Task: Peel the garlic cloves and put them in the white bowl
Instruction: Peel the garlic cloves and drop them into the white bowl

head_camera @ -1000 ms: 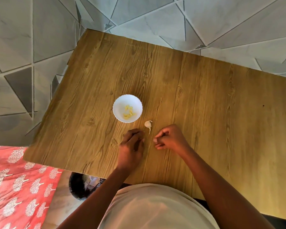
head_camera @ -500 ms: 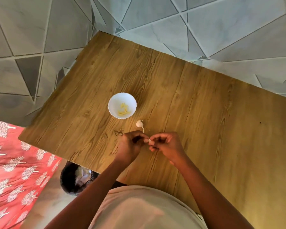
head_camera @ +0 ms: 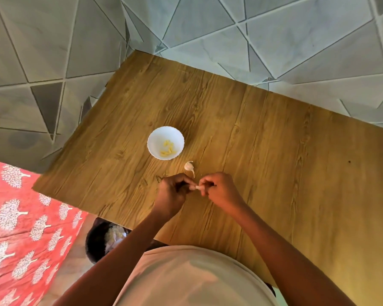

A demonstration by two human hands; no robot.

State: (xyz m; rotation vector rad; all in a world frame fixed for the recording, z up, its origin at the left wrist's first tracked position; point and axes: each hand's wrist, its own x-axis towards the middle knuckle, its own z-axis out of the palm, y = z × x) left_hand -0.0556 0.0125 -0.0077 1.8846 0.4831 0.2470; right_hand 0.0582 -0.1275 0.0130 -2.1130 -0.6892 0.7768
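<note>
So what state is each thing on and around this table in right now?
White bowl: upright on the table, holding several peeled yellowish cloves.
Garlic piece: unpeeled, lying on the table beside the bowl, untouched.
Clove in hand: pinched between both hands, skin still on it.
Left hand: gripping the clove.
Right hand: gripping the clove.
Dark bin: below the table edge, holding pale scraps.

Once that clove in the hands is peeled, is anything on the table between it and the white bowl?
Only the leftover garlic piece lies on the table, between the hands and the white bowl. The left hand and right hand pinch the clove just nearer than it. A lifted clove should pass over it easily.
</note>
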